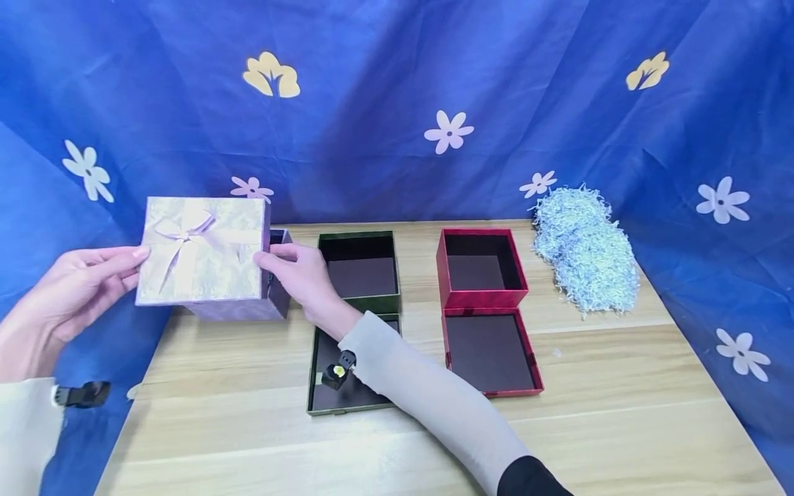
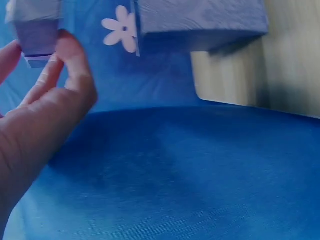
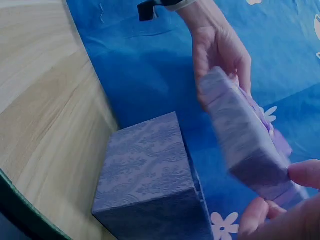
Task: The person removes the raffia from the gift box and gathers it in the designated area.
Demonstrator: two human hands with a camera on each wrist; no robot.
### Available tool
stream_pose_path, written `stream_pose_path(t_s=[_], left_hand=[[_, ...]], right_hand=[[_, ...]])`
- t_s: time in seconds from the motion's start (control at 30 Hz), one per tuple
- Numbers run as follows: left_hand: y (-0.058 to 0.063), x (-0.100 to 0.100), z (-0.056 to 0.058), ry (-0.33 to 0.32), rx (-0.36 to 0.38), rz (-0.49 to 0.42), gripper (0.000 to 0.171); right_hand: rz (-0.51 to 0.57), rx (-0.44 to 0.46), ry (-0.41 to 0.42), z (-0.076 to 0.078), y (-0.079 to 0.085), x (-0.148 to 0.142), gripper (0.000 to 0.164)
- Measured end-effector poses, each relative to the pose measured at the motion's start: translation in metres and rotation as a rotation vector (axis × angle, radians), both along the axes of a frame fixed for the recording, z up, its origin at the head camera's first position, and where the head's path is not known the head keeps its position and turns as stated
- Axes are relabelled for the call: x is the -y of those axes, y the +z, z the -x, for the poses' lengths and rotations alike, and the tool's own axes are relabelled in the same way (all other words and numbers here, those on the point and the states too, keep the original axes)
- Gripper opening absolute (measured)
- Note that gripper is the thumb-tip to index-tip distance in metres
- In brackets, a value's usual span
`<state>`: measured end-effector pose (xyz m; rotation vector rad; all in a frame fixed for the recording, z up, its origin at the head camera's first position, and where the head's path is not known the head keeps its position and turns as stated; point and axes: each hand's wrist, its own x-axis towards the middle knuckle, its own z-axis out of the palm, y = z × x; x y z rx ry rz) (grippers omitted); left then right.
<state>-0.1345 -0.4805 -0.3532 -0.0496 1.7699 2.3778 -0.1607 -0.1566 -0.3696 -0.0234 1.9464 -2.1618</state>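
A lavender patterned box lid (image 1: 248, 272) with a ribbon bow is held up between both hands. My left hand (image 1: 93, 289) pinches its left edge between thumb and fingers. At its right edge, my right hand (image 1: 304, 275) pinches it the same way. Apart from the lid, the matching lavender box base (image 3: 145, 165) sits on the table; in the head view the lid covers most of it. The right wrist view shows the lid (image 3: 245, 142) tilted, with a hand at each end.
Right of the lavender box, a green box (image 1: 372, 303) and its upturned lid (image 1: 322, 399) lie under my right forearm. A red box (image 1: 484, 298) stands behind its upturned lid (image 1: 490, 351). Light blue shredded paper (image 1: 595, 262) is piled at the back right of the wooden table (image 1: 620, 413).
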Motion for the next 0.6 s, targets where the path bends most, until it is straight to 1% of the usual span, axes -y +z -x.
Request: stream_pose_path(t_s=[0.07, 0.13, 0.2, 0.23, 0.27, 0.33, 0.4, 0.43, 0.5, 0.53, 0.6], left_hand=[[0.004, -0.001, -0.008, 0.000, 0.000, 0.075, 0.038], [0.007, 0.000, -0.015, -0.005, -0.005, 0.155, 0.037], [0.011, 0.001, -0.021, -0.003, 0.000, 0.299, 0.035], [0.012, 0.002, -0.024, -0.012, -0.002, 0.355, 0.034], [0.013, 0.005, -0.027, -0.027, -0.011, 0.401, 0.033], [0.014, 0.010, -0.033, -0.056, -0.015, 0.564, 0.033], [0.014, 0.016, -0.038, -0.083, -0.020, 0.695, 0.035], [0.013, 0.019, -0.041, -0.102, -0.025, 0.724, 0.037], [0.011, 0.024, -0.045, -0.137, -0.035, 0.800, 0.041], [0.009, 0.027, -0.047, -0.157, -0.050, 0.796, 0.043], [0.005, 0.032, -0.050, -0.210, -0.085, 0.747, 0.050]], right_hand=[[0.027, -0.014, 0.012, -0.002, 0.001, -0.003, 0.023], [0.081, -0.017, 0.044, -0.005, 0.001, -0.006, 0.023], [0.141, -0.006, 0.093, -0.010, 0.001, -0.010, 0.023], [0.160, -0.005, 0.121, -0.012, 0.001, -0.012, 0.023], [0.154, -0.013, 0.144, -0.015, 0.001, -0.015, 0.023], [0.124, -0.046, 0.195, -0.021, 0.002, -0.020, 0.026], [0.073, -0.092, 0.230, -0.027, 0.002, -0.025, 0.032], [0.047, -0.114, 0.241, -0.030, 0.002, -0.028, 0.036], [0.031, -0.132, 0.270, -0.035, 0.002, -0.032, 0.040], [0.024, -0.135, 0.280, -0.038, 0.002, -0.033, 0.042], [0.019, -0.136, 0.292, -0.044, 0.002, -0.035, 0.043]])
